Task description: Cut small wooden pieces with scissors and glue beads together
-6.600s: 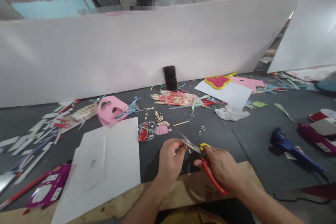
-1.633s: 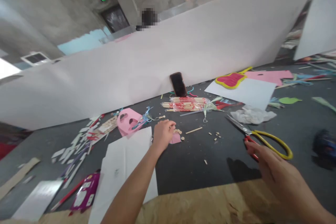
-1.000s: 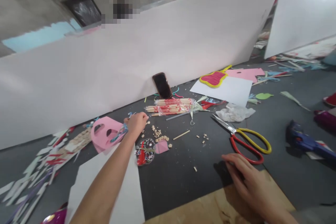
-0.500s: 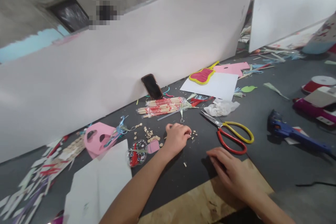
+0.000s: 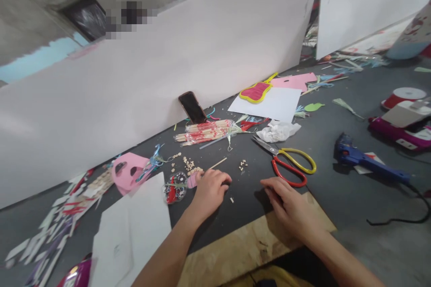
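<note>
My left hand rests palm down on the dark table, its fingers loosely bent and apart, with nothing visible in them. Just beyond its knuckles lies a thin wooden stick. A cluster of tiny pale cut pieces sits to its right, and one lone piece is closer to me. Beside its wrist are a clear case of googly eyes and a pink piece, partly covered. My right hand lies on its side, fingers extended and slightly apart, near the red and yellow handled scissors.
Behind are bundled wooden sticks, a propped phone and crumpled tissue. A blue glue gun with a cord is at right. White paper and a pink cut-out lie left. A white partition stands behind.
My left hand has drawn back left and toward me from the tiny pieces, uncovering them and the thin stick. My right hand stays in nearly the same place. The view has shifted slightly.
</note>
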### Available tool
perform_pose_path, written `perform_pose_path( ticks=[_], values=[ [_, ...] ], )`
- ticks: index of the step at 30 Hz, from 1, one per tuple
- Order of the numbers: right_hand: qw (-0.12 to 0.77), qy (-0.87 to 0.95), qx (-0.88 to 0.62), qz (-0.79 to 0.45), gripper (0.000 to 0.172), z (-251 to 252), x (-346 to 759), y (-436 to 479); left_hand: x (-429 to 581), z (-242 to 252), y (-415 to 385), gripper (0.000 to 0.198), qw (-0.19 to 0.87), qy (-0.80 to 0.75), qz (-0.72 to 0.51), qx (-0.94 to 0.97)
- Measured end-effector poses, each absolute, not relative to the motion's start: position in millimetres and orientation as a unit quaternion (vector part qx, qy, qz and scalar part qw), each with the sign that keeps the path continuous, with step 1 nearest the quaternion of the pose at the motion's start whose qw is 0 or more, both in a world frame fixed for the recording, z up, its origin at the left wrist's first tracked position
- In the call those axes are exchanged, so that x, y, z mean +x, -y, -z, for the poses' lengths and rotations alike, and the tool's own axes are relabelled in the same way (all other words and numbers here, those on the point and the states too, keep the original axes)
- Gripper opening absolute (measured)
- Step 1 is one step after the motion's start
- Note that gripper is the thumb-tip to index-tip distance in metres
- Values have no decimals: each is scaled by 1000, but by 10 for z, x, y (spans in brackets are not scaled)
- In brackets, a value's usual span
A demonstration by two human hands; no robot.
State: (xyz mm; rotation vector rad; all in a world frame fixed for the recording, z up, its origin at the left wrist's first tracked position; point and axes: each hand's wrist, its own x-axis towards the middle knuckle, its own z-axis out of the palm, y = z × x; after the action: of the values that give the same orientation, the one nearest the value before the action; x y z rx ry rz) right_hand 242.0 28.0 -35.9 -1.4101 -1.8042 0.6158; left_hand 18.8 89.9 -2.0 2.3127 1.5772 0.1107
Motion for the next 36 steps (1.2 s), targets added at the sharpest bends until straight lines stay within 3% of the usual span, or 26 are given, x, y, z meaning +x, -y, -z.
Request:
perform_pose_path(
  ticks=[5, 13, 24, 31, 36],
  values=[
    [315, 742, -540, -243, 25, 360, 2378, -287, 64, 73, -647, 13, 196, -552, -39, 810],
    [235, 803, -512, -196, 24, 300, 2348, -309, 131, 111, -534, 15, 155, -527, -81, 832],
    [281, 793, -494, -219, 27, 179, 2027, -400, 189, 89, -482, 9, 411, -576, -340, 619],
    [227, 797, -534, -170, 24, 208, 1910, -489, 176, 197, -484, 9, 425, -561, -368, 608],
    [166, 760, -623, -78, 21, 287, 2066, -738, 111, 263, -488, 23, 414, -525, -421, 613]
  ],
)
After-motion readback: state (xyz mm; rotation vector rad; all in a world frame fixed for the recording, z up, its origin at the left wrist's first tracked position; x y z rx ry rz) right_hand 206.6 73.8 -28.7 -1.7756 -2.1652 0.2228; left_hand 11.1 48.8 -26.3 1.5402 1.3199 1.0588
